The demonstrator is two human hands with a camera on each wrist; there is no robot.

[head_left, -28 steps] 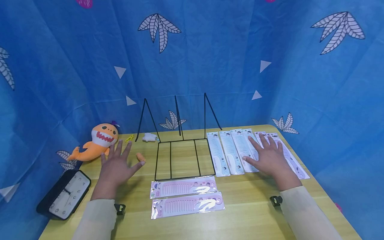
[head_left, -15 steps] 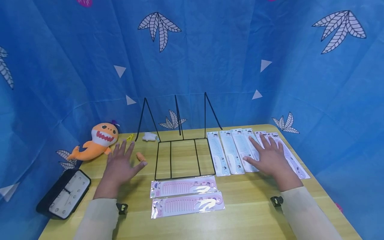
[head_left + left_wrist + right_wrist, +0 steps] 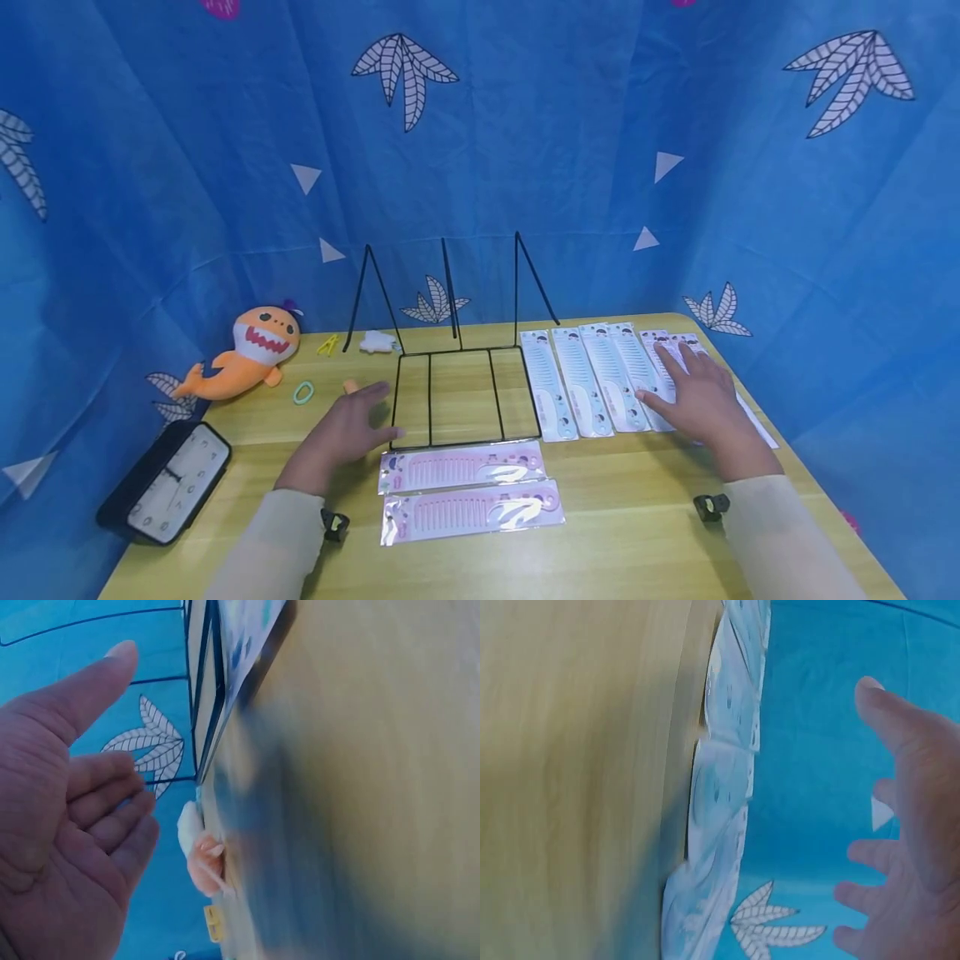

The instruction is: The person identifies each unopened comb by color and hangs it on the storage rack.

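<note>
My left hand point(image 3: 348, 429) hovers at the left side of a black wire rack point(image 3: 431, 400), fingers loosely bent and pointing right, holding nothing. In the left wrist view its palm point(image 3: 52, 832) shows bare. Partly hidden behind that hand is a small orange piece point(image 3: 350, 386). Above the row of packaged combs, the right hand point(image 3: 697, 404) has its fingers spread and grips nothing. Under it lie purple combs point(image 3: 651, 337), partly covered; several blue combs point(image 3: 550, 387) lie to their left. Two pink packaged combs point(image 3: 461, 467) lie flat in front of the rack.
An orange plush shark point(image 3: 255, 346) and a black-framed clock point(image 3: 176, 479) stand at the left. Near the shark are a teal ring point(image 3: 303, 392), a yellow A-shaped piece point(image 3: 327, 344) and a small white piece point(image 3: 377, 342). A blue curtain point(image 3: 487, 125) surrounds the wooden table point(image 3: 600, 533).
My left hand has moved right and slightly down toward the rack, turning its fingers rightward and uncovering the teal ring. The right hand has shifted slightly right. The combs and rack have stayed put.
</note>
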